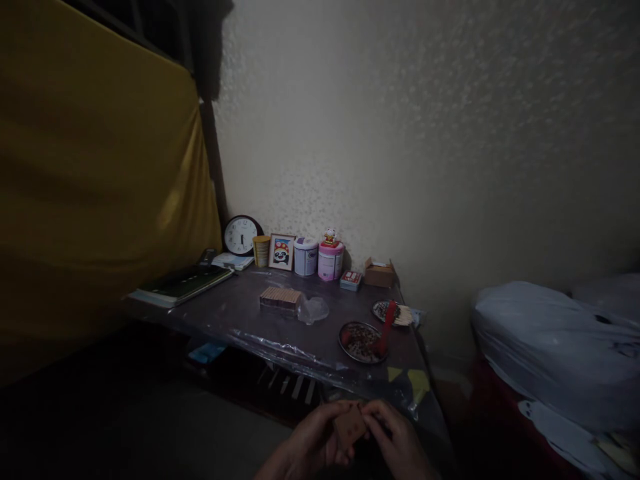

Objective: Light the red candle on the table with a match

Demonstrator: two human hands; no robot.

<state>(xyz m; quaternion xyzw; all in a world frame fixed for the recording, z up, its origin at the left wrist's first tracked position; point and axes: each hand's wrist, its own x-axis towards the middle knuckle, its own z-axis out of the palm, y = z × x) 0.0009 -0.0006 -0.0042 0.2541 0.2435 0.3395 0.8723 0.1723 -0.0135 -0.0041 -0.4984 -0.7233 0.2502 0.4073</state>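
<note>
The left hand (323, 427) is closed around a small brown packet (347, 430) with reddish dots on its face, fingers beneath it, while the fingertips of the right hand (397, 437) pinch its right edge; both hands are low, just in front of the near edge of the table (227, 313). The packet looks light and fairly stiff, like thin card or paper, dry rather than slippery, and apt to crease under a hard squeeze. Its edges and corners seem the best hold, with the other palm supporting it from below. Just beyond, yellow patches (419, 381) mark the table's near right corner, and the loose clear plastic over the table's front edge could catch on fingers. The nearer plate (341, 341) holds dark bits, and a red spoon (386, 327) slants up from it, partly in the way of the farther plate (373, 308) and the pale sticks (403, 315) there. Near the table's middle stands a row of brown pieces (280, 299), with crumpled clear plastic (315, 311) beside it. Along the back are a clock (241, 235), a yellow cup (261, 251), a framed picture (281, 253), two tubs (305, 259) and a cardboard box (380, 274).
</note>
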